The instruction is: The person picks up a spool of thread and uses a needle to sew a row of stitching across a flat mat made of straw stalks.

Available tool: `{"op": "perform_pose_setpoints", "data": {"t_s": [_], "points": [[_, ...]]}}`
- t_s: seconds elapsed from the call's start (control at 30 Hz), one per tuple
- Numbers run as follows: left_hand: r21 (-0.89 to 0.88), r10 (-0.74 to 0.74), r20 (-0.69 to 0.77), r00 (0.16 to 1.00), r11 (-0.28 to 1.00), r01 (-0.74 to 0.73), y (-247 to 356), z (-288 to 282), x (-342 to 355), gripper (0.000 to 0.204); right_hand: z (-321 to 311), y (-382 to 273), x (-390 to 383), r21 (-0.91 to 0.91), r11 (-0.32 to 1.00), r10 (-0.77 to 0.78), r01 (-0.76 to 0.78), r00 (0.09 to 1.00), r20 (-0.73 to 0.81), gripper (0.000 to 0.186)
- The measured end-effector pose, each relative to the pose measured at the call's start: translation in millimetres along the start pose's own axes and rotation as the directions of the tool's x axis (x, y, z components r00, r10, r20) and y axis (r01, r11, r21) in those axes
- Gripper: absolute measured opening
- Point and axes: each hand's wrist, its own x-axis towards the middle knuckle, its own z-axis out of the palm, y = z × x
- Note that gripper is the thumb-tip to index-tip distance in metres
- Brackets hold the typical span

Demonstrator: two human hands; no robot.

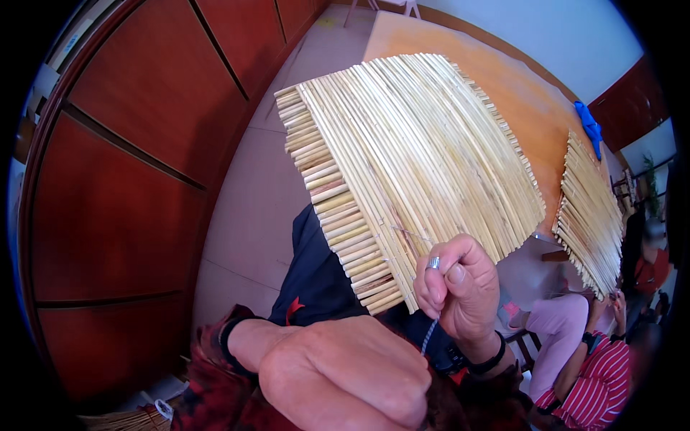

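A panel of pale reed stalks (424, 151) lies before me, its near part over my lap and its far part on the table. Rows of cut stalk ends stick out along its left edge. Just above the panel's near right part is my right hand (463, 287), thumb and fingers pinched on a grey-white twisted cord (430, 335). A thin strand runs from these fingers onto the stalks. My left hand (345, 370) is curled closed below the panel, back of the hand up; its fingers are hidden. The cord runs down beside it.
The orange-brown table (517, 93) stretches away beyond the panel. Another reed panel (589, 215) leans at its right edge, by a person in a striped top (593, 377). A blue cloth (588, 126) lies near it. Red-brown cabinets (122, 208) line my left side.
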Motion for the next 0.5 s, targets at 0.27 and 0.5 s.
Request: {"op": "perform_pose_setpoints", "data": {"t_s": [0.27, 0.5], "points": [[0.131, 0.072, 0.066, 0.995, 0.988, -0.08, 2.5, 11.4, 4.2, 0.004, 2.5, -2.6, -2.9, -0.032, 0.999, -0.015, 0.017, 0.997, 0.08, 0.007], [0.156, 0.093, 0.142, 0.986, 0.981, -0.115, 4.3, 8.6, -1.1, 0.003, 4.3, -2.7, -1.2, -0.043, 0.999, -0.024, 0.028, 0.995, 0.092, 0.007]]}}
